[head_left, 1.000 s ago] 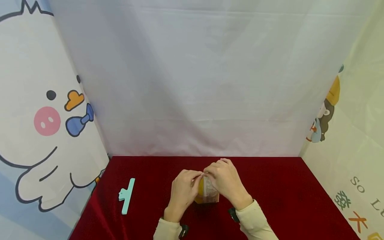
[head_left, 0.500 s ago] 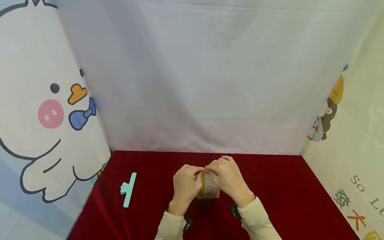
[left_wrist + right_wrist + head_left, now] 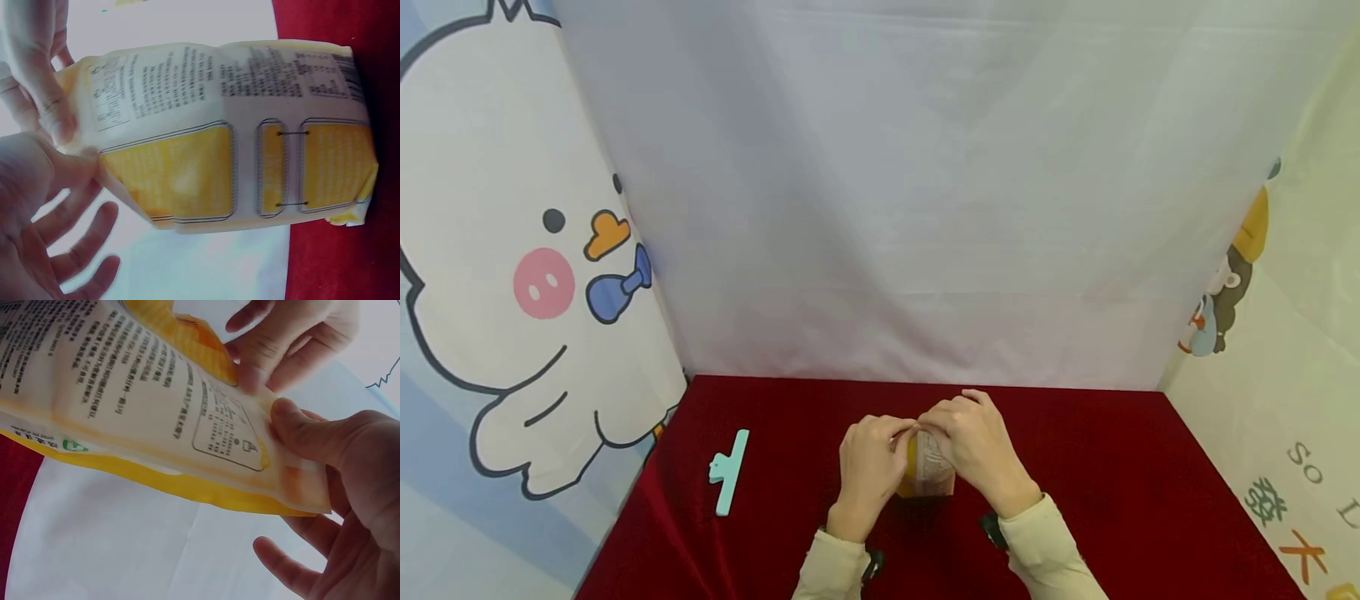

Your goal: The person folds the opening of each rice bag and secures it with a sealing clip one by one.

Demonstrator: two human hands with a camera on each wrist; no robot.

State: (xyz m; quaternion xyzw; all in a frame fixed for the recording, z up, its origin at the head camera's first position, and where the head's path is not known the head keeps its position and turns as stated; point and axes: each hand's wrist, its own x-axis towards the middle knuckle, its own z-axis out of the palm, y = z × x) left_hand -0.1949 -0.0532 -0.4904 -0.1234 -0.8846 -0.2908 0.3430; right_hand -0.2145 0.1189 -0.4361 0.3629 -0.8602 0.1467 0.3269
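A yellow and cream food bag (image 3: 250, 103) with printed text stands upright on the red cloth in front of me. My left hand (image 3: 868, 471) pinches the bag's top edge between thumb and index finger, the other fingers spread in the left wrist view. On the same edge, close beside it, my right hand (image 3: 973, 446) pinches with its thumb and fingers; the right wrist view shows its thumb (image 3: 306, 434) on the bag's corner. The hands cover much of the top edge in the head view. A mint-green sealing clip (image 3: 730, 472) lies on the cloth to the left of both hands.
Dark red velvet cloth (image 3: 1075, 467) covers the table. A white curtain (image 3: 910, 208) hangs behind its far edge. Printed cartoon sheets (image 3: 572, 375) flank the table at left and right.
The head view has shifted slightly, moving the whole scene a little in the frame. Both hands keep pinching the bag's top edge; the clip stays on the cloth.
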